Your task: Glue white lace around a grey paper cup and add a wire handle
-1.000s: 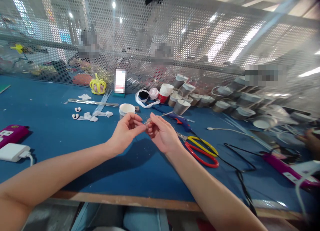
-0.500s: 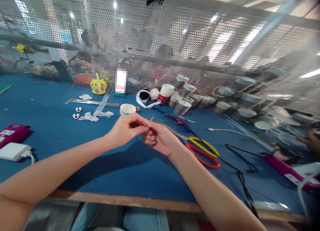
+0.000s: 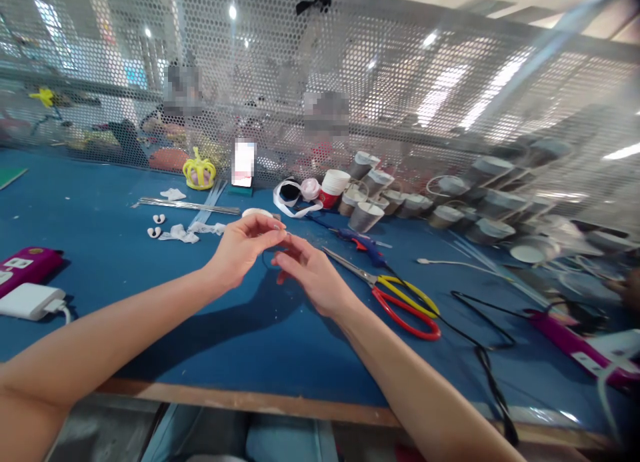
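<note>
My left hand (image 3: pixel 245 247) is raised over the table with thumb and forefinger pinched together; whatever is between them is too small to make out. Close against its fingertips is my right hand (image 3: pixel 316 272), its thumb and fingers parted and loosely bent, with nothing I can make out in them. Behind my left hand a white cup-like roll (image 3: pixel 257 213) shows only its top. To the right lie scissors (image 3: pixel 400 299) with one yellow and one red handle, and beyond them a blue glue gun (image 3: pixel 361 244).
A yellow crown-shaped piece (image 3: pixel 199 171), a lit phone (image 3: pixel 243 163) and a pink rose (image 3: pixel 310 189) line the back. Grey cups (image 3: pixel 367 217) crowd the back right. Purple power strips (image 3: pixel 30 265) sit at both sides. A perforated screen (image 3: pixel 270 55) stands behind.
My hands have drawn slightly apart and to the left. The right fingers have loosened from their curl, and my left hand now covers more of the white roll.
</note>
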`<state>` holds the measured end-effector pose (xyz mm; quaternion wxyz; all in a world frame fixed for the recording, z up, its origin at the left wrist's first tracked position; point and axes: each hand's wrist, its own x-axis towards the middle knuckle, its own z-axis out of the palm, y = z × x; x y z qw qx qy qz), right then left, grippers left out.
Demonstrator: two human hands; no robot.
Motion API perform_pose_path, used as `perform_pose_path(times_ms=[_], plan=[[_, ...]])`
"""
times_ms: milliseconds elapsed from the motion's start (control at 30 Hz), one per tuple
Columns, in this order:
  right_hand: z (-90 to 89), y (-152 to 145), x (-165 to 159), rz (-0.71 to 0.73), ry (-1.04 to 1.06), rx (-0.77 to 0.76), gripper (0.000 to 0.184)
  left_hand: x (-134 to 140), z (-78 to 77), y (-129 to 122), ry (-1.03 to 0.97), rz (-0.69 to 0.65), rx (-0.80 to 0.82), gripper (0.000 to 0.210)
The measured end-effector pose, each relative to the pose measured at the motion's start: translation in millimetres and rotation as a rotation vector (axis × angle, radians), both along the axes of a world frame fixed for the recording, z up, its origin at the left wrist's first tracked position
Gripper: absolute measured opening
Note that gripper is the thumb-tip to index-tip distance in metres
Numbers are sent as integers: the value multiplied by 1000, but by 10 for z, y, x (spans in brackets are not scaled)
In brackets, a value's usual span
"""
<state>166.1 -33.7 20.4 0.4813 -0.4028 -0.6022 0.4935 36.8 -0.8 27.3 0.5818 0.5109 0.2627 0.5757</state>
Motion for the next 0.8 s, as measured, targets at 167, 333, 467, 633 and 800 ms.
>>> perform_pose_path(times_ms=[167,333,467,633,800], plan=[[-67,9,-49,154,89,-52,35,16,15,-66,21,-18,-60,12],[-74,-22,-81,95,95,-111,19,2,18,-56,12,-11,-33,11],[-29,-38,-26,28,39,-67,24,-8,25,-25,-48,-62,0,13],[50,-26,78,-114,-79,95,30,-28,19,25,-37,-79,-8,18],[126,-50,127,-220,-244,233,30,-58,10,65,24,-156,-73,19]])
